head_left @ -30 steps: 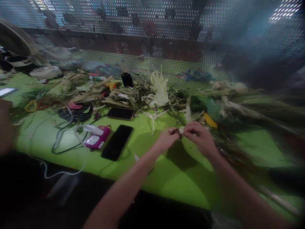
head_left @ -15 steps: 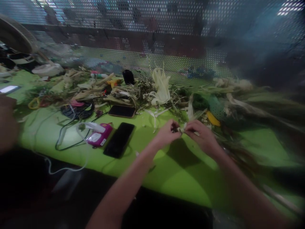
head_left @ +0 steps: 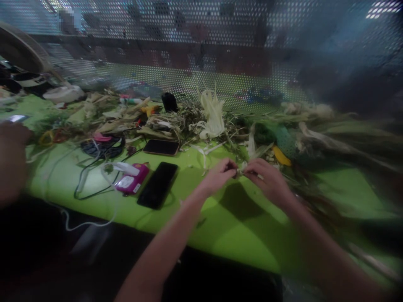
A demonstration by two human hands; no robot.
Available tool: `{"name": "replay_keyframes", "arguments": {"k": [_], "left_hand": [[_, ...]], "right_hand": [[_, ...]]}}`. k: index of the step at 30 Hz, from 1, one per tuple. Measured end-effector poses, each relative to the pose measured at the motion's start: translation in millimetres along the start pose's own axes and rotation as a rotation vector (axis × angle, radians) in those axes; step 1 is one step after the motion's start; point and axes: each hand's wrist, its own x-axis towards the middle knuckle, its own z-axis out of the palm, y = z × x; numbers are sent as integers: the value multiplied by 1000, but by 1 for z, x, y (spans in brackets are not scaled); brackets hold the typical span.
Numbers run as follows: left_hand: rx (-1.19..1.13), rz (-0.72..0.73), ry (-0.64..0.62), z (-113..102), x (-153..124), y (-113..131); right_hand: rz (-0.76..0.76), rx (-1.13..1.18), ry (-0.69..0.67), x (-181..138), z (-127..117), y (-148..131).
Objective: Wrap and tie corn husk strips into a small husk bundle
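Note:
My left hand [head_left: 218, 176] and my right hand [head_left: 267, 178] meet above the lime-green table [head_left: 239, 226]. Both pinch a small pale leaf strip [head_left: 242, 169] between their fingertips; the piece is too small and blurred to make out more. Just beyond the hands lies a long heap of pale and green leaf cuttings [head_left: 189, 119], with a curled bundle of whitish strips [head_left: 212, 115] standing up in it.
Two dark phones [head_left: 157, 184] [head_left: 161, 147] lie left of my hands beside a pink device [head_left: 130, 181] with white and black cables [head_left: 94, 167]. Another person's arm [head_left: 12, 159] shows at the far left. A perforated metal screen [head_left: 201, 50] backs the table.
The hands stay pinched together on the strip, drifting slightly up and left; the fingers shift a little. The person's arm at the left has moved slightly.

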Motion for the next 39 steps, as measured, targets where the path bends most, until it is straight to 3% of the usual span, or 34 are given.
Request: {"name": "replay_keyframes", "arguments": {"k": [7,19,32,39], "left_hand": [[-17,47,-14,1,3,-8],[-26,1,-4,4,3,-11],[-68,21,3,8,1,-1],[-87,52,8,9,5,-9]], "right_hand": [[3,-193,46,-2,2,-5],[58,-26,185,-2,8,-10],[113,50,195,-1,11,-8],[183,70,231,-2,17,-6]]}}
